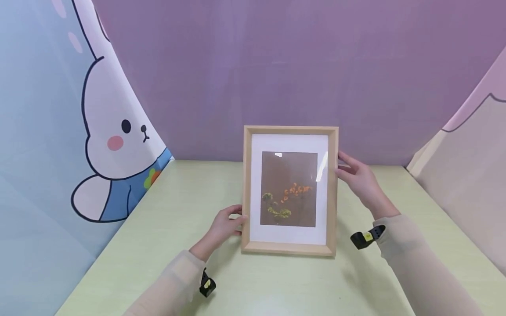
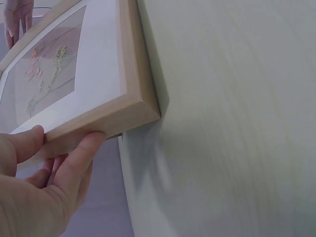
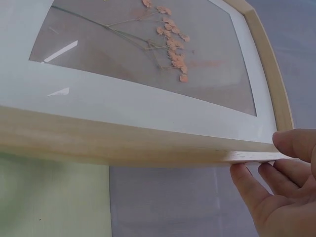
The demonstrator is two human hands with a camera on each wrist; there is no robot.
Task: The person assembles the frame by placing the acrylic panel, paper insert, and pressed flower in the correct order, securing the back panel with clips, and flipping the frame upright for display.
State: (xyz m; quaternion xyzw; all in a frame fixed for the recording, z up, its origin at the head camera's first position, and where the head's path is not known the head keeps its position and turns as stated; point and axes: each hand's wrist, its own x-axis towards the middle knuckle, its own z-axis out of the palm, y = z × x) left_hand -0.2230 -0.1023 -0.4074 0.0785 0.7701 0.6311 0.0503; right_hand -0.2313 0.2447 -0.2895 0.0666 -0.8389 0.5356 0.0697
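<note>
A light wooden picture frame (image 1: 290, 250) stands nearly upright on the table, its front turned to me. Inside is a white mat around a brown picture (image 1: 288, 175) of orange blossoms and yellow-green sprigs, with light glaring on the glazing. My left hand (image 1: 222, 228) grips the lower left side, thumb on the front edge and fingers (image 2: 79, 158) along the outer side. Higher up on the opposite side, my right hand (image 1: 361, 182) pinches the frame between thumb and fingers (image 3: 249, 185). The frame's back is hidden.
The pale green table (image 1: 166, 259) spreads around the frame. A purple backdrop (image 1: 276, 66) rises behind it. At the left hangs a blue cloth with a cartoon rabbit (image 1: 114, 131); a pink and cream cloth (image 1: 470, 166) flanks the right.
</note>
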